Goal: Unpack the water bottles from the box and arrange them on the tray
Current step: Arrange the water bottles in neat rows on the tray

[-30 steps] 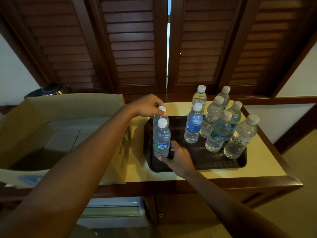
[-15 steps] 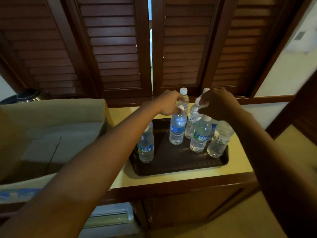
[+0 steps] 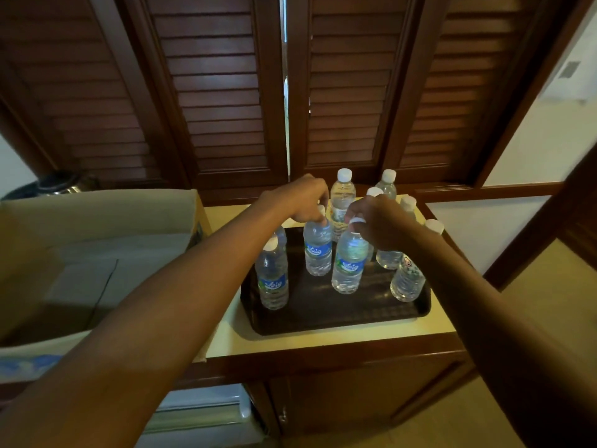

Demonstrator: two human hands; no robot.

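Observation:
A dark brown tray point(image 3: 323, 321) lies on the cream counter with several clear water bottles standing on it. My left hand point(image 3: 300, 197) grips the cap of a blue-labelled bottle point(image 3: 318, 252) near the tray's middle. My right hand point(image 3: 374, 221) holds the cap of another blue-labelled bottle point(image 3: 349, 263) just to its right. A third bottle point(image 3: 273, 276) stands alone at the tray's front left. More bottles point(image 3: 341, 195) stand behind and to the right, partly hidden by my right arm. The open cardboard box point(image 3: 97, 240) sits to the left.
Dark louvred wooden shutters point(image 3: 219, 92) close off the back. The counter point(image 3: 323, 342) ends in a wooden edge just in front of the tray. A dark pot point(image 3: 58, 185) sits behind the box. A white appliance point(image 3: 200, 412) shows below the counter.
My right hand has come left and down from the right-hand bottles onto the cap of a middle bottle. My left hand stays on its bottle's cap. The view has shifted slightly.

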